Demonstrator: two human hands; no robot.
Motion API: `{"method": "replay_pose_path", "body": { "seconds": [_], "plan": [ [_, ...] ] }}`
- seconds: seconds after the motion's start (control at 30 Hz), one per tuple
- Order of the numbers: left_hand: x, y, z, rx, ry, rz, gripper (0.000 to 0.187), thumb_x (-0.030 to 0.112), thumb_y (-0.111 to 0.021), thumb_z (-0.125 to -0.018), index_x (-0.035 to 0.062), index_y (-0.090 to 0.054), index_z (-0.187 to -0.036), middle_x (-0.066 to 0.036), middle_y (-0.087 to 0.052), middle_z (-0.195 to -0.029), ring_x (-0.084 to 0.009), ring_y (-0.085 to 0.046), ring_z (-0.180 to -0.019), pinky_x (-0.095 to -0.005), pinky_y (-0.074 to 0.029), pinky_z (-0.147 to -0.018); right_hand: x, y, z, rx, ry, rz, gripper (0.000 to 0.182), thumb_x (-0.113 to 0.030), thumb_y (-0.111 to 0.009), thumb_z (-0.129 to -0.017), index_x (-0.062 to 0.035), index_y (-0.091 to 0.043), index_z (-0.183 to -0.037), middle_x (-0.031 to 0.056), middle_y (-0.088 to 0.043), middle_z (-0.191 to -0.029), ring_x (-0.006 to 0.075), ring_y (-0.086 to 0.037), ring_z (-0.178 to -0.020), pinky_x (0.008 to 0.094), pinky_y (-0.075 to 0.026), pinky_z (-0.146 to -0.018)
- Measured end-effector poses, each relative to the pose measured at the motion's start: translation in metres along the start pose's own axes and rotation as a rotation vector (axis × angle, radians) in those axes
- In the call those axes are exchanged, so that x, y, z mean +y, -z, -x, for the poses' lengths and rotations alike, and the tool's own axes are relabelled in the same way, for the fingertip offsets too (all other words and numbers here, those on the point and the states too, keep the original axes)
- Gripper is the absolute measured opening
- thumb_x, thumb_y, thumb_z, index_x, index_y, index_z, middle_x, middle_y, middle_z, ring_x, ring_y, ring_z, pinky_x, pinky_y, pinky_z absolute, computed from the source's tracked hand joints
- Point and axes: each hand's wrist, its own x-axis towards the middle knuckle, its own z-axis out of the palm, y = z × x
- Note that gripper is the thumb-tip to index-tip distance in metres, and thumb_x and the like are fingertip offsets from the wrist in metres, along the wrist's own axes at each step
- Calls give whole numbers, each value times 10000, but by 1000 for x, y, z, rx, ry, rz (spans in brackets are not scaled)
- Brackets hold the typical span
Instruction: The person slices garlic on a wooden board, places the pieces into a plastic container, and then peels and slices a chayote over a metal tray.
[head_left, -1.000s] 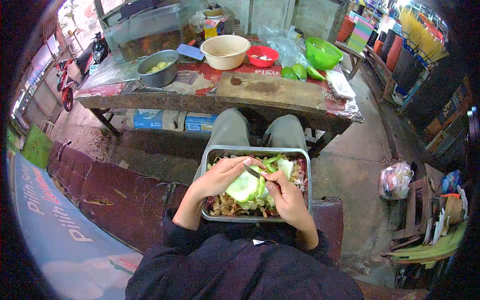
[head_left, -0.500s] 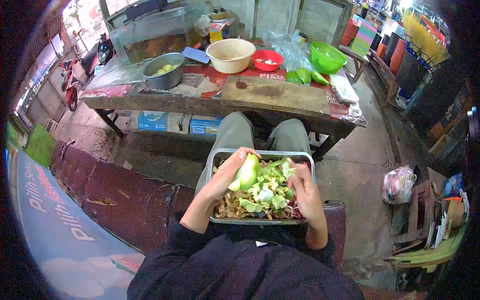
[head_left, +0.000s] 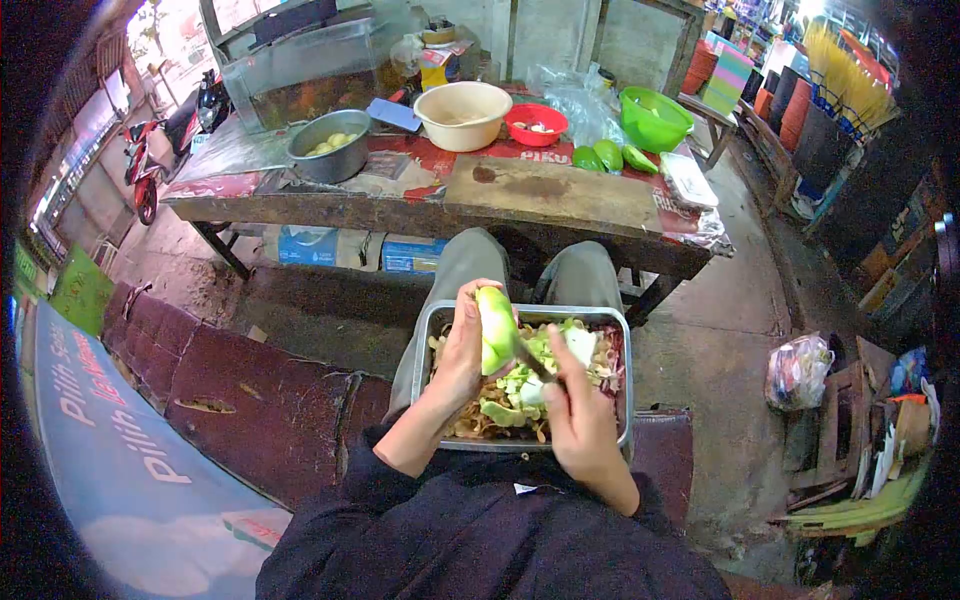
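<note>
My left hand (head_left: pixel 457 355) is wrapped round a partly peeled green mango (head_left: pixel 496 325), its pale flesh showing beside strips of green skin. In my right hand (head_left: pixel 582 420) is a knife (head_left: pixel 532 362); its dark blade reaches up and left to the lower side of the mango, and my fingers hide the handle. Both hands are above a metal tray (head_left: pixel 625 390) on my lap. Pale green peelings (head_left: pixel 505 412) lie heaped in it, over brownish and reddish scraps. A white piece, too blurred to name, shows near my right fingers.
The low table (head_left: pixel 560 190) ahead bears a grey pot (head_left: pixel 328 160) of pale pieces, a cream basin (head_left: pixel 462 115), a red bowl (head_left: pixel 536 125), a green basket (head_left: pixel 655 118), several green mangoes (head_left: pixel 608 154) and a white-lidded box (head_left: pixel 688 180). A stuffed plastic bag (head_left: pixel 798 372) stands right.
My left hand has raised the mango and turned it more upright. My right hand has moved left and lower, bringing the knife blade against the mango.
</note>
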Motion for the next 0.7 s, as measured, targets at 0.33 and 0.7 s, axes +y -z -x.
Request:
{"method": "replay_pose_path", "body": {
  "seconds": [0.33,0.7],
  "plan": [
    [1,-1,0,14,-50,-109,548,602,-298,-1009,168,-380,-1335,-94,-545,-996,-151,-586,-778,-261,-518,-579,-7,-7,0,-136,-26,-92,487,-146,-499,-999,-99,-418,-1477,207,-620,-1264,367,-639,-1088,395,-480,-943],
    [-4,0,0,10,-73,-71,535,593,-300,-1016,169,-387,-1331,-92,-554,-1005,-150,-585,-803,-247,-511,-644,-9,-4,0,-194,-79,-108,525,-104,-491,-979,-90,-388,-1494,207,-595,-1305,373,-610,-1145,394,-458,-983]
  ]
}}
